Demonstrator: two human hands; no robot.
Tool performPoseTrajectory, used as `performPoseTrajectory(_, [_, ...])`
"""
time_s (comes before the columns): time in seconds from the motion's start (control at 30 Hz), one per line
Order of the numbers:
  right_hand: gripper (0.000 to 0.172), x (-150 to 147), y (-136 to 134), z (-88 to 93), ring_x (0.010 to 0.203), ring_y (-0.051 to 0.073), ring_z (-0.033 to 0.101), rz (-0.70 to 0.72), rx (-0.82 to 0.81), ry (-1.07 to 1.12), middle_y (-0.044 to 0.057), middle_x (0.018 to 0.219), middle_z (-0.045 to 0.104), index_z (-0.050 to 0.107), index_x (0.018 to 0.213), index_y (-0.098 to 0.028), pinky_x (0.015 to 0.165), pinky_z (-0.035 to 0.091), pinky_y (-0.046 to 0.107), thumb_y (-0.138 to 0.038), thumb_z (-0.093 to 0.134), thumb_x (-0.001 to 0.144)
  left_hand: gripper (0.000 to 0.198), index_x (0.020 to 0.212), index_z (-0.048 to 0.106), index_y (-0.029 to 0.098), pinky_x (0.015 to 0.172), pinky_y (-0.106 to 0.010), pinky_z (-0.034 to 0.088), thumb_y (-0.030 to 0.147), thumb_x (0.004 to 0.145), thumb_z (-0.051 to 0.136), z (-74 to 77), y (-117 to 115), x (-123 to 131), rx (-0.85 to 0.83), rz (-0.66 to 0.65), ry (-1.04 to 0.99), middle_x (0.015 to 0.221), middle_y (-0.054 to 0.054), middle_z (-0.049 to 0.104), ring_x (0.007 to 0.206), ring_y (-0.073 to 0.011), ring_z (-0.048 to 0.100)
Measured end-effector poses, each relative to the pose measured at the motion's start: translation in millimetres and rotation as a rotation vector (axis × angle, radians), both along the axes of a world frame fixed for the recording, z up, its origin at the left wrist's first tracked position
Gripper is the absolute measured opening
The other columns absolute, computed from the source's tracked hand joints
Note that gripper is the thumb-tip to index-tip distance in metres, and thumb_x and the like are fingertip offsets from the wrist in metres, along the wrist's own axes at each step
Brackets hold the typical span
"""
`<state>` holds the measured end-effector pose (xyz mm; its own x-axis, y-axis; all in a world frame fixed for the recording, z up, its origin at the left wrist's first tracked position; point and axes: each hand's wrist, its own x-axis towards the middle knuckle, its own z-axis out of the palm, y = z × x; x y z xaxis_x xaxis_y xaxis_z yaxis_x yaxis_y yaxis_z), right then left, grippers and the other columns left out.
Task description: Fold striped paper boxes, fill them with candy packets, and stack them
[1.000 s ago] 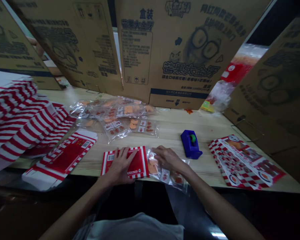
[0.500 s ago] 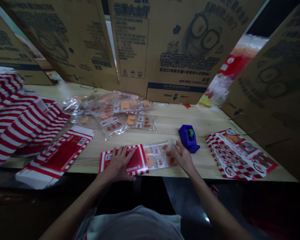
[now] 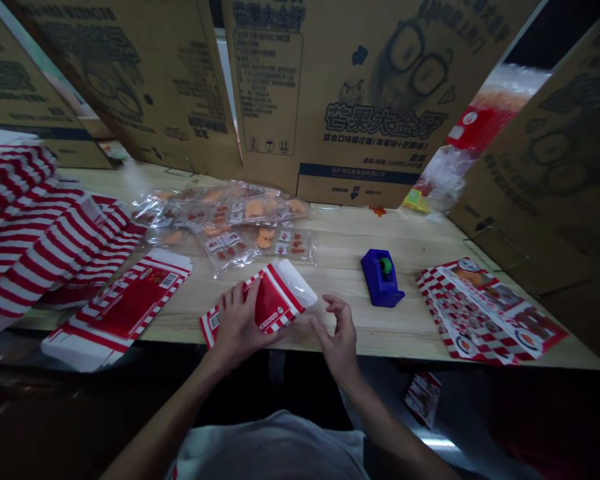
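A red carton with white stripes (image 3: 270, 300) lies near the table's front edge, turned at an angle. Its white end flap (image 3: 295, 280) points to the upper right. My left hand (image 3: 240, 317) holds the carton, fingers across its top and thumb along the near side. Just right of the flap, my right hand (image 3: 340, 337) is empty, thumb and fingers apart. The carton's inside is hidden from me. Behind it lies a pile of clear packets (image 3: 230, 217) with orange and brown pieces.
A blue tape dispenser (image 3: 383, 280) stands right of my hands, with printed checkered cards (image 3: 485, 310) beyond it. Flattened striped cartons (image 3: 130, 303) lie left, beside a striped stack (image 3: 45, 227). Large cardboard boxes (image 3: 360, 87) line the back. A printed pack (image 3: 423, 398) lies below the table.
The clear packet that stuck out of the carton's right end no longer shows. That end has swung away from me, showing its white flap. My right hand has moved left and opened.
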<state>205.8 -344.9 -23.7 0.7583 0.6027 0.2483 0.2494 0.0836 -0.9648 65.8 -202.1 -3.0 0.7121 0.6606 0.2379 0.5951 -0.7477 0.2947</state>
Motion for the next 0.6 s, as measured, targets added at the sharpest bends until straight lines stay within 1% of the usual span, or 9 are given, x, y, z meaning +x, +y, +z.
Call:
performPoseTrajectory(0.03, [0.032,-4,-1,2.6,0.116,0.025,0.055,0.011,0.010,0.008,0.010,0.118,0.059,0.047,0.091,-0.023,0.100,0.042,0.042,-0.033,0.074,0.077,0.114,0.145,0.031,0.011,0.099,-0.058,0.032,0.066,0.054,0.074,4.3,-4,0,0.005,0.059,-0.047,0.134,-0.025,0.042,0.119,-0.0424,0.042])
performPoseTrajectory(0.1, [0.039,-13,1,6.6,0.100,0.022,0.062,0.103,0.024,0.125,0.006,0.109,0.061,0.041,0.086,-0.024,0.087,0.050,0.036,-0.033,0.077,0.074,0.122,0.145,0.029,0.010,0.098,-0.059,0.033,0.068,0.049,0.076,10.4,-16,-1,0.005,0.121,-0.128,0.133,-0.025,0.041,0.119,-0.0437,0.041])
performPoseTrajectory(0.17, [0.041,-19,5,9.9,0.079,0.017,0.064,0.131,0.059,0.253,0.000,0.092,0.062,0.038,0.084,-0.025,0.072,0.052,0.029,-0.034,0.077,0.074,0.126,0.146,0.028,0.011,0.097,-0.059,0.036,0.068,0.045,0.078,12.0,-28,-5,-0.030,0.109,-0.215,0.132,-0.024,0.042,0.118,-0.0436,0.043])
performPoseTrajectory(0.23, [0.039,-18,7,13.2,0.068,0.014,0.062,0.123,0.091,0.338,-0.003,0.081,0.061,0.038,0.084,-0.025,0.064,0.051,0.026,-0.034,0.075,0.076,0.119,0.147,0.027,0.012,0.096,-0.057,0.039,0.063,0.053,0.078,9.0,-35,-12,-0.121,0.071,-0.317,0.129,-0.022,0.046,0.116,-0.0403,0.046])
performPoseTrajectory(0.27, [0.038,-15,7,15.1,0.068,0.014,0.062,0.139,0.100,0.369,-0.004,0.081,0.062,0.039,0.086,-0.025,0.064,0.051,0.025,-0.034,0.075,0.076,0.110,0.147,0.026,0.014,0.096,-0.055,0.041,0.059,0.060,0.076,6.3,-36,-17,-0.191,0.057,-0.369,0.128,-0.020,0.049,0.116,-0.0378,0.048])
performPoseTrajectory(0.33, [0.039,-7,2,18.1,0.072,0.016,0.065,0.219,0.099,0.438,-0.001,0.091,0.067,0.041,0.095,-0.027,0.064,0.053,0.026,-0.035,0.075,0.076,0.088,0.148,0.024,0.017,0.097,-0.051,0.044,0.048,0.077,0.067,-0.2,-35,-27,-0.383,0.034,-0.465,0.130,-0.018,0.051,0.117,-0.0325,0.052])
performPoseTrajectory(0.4, [0.045,-1,-6,18.5,0.078,0.018,0.068,0.298,0.064,0.484,0.002,0.103,0.068,0.042,0.108,-0.029,0.066,0.054,0.028,-0.036,0.074,0.077,0.073,0.148,0.026,0.022,0.100,-0.047,0.044,0.040,0.085,0.059,-7.0,-33,-35,-0.591,-0.003,-0.545,0.139,-0.015,0.048,0.123,-0.0296,0.051])
performPoseTrajectory(0.5, [0.058,1,-19,11.3,0.097,0.022,0.066,0.346,-0.004,0.480,0.005,0.119,0.065,0.042,0.129,-0.031,0.081,0.055,0.035,-0.038,0.072,0.080,0.067,0.147,0.031,0.027,0.108,-0.045,0.038,0.035,0.087,0.060,-16.2,-36,-41,-0.818,-0.059,-0.653,0.150,-0.011,0.039,0.134,-0.0291,0.042])
performPoseTrajectory(0.6, [0.060,-2,-28,-2.6,0.114,0.024,0.059,0.347,-0.035,0.451,0.006,0.131,0.059,0.045,0.135,-0.029,0.095,0.049,0.038,-0.039,0.069,0.082,0.072,0.147,0.029,0.027,0.110,-0.045,0.036,0.031,0.084,0.065,-23.3,-45,-43,-1.026,-0.095,-0.759,0.151,-0.010,0.038,0.135,-0.0295,0.040])
